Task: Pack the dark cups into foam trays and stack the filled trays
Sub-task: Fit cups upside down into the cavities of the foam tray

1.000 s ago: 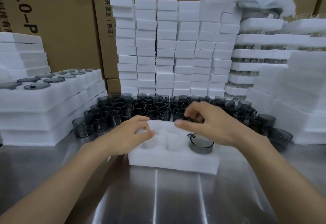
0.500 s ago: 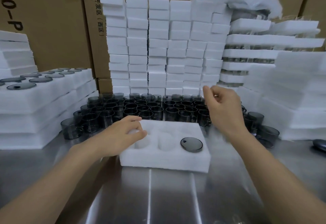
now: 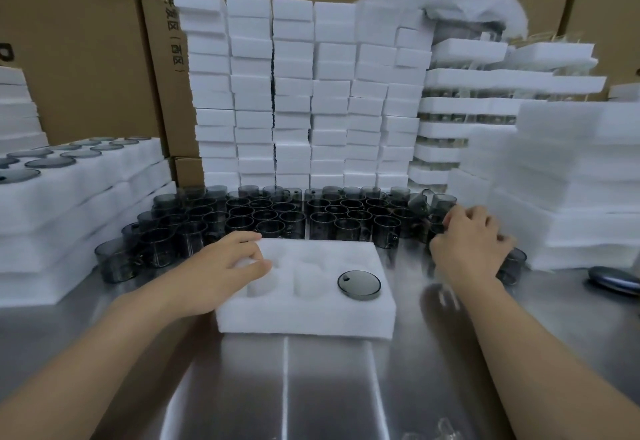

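Observation:
A white foam tray lies on the steel table in front of me. Its right pocket holds one dark cup; the two pockets beside it show only foam. My left hand grips the tray's left end, thumb on top by the left pocket. Behind the tray stand several loose dark cups in rows. My right hand is down on the right end of those rows, fingers curled over a cup that it mostly hides.
Filled trays are stacked at the left. Tall piles of foam blocks stand at the back, in front of cardboard boxes, with more foam stacks at the right. A dark rounded object lies on the steel table at far right.
My right hand left a cup in the tray's right pocket, rose, then dropped onto the cups at the right. My left hand stayed on the tray.

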Available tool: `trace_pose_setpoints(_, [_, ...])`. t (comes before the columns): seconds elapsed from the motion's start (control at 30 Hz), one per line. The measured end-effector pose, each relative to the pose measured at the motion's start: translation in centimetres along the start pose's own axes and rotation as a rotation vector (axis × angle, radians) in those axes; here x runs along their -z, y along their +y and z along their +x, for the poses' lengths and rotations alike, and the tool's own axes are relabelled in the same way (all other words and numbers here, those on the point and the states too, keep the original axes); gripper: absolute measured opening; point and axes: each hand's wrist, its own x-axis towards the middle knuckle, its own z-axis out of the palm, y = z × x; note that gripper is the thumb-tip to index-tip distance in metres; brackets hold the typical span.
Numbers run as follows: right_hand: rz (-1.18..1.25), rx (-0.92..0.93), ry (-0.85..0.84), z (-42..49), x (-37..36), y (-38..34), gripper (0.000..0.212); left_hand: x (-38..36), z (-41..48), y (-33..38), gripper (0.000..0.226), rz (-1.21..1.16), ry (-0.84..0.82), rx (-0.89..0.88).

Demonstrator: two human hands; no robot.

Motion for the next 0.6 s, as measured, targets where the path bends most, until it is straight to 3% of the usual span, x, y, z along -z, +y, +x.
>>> trace_pose_setpoints(0.3, [0.062, -0.018, -0.096, 0.6, 2.2, -0.2, 0.04, 0.0, 0.0, 0.1, 0.035, 0.01, 0.0, 0.01])
trace_pose_setpoints(0.4, [0.049, -0.041, -0.197, 0.3, 2.1, -0.1, 0.041, 0.0, -0.1, 0.2, 0.035, 0.009, -0.003, 0.011])
trace_pose_setpoints(0.6, [0.177, 0.081, -0.117, 0.9, 3.1, -0.2, 0.038, 0.1, -0.2, 0.5, 0.034, 0.014, -0.013, 0.014])
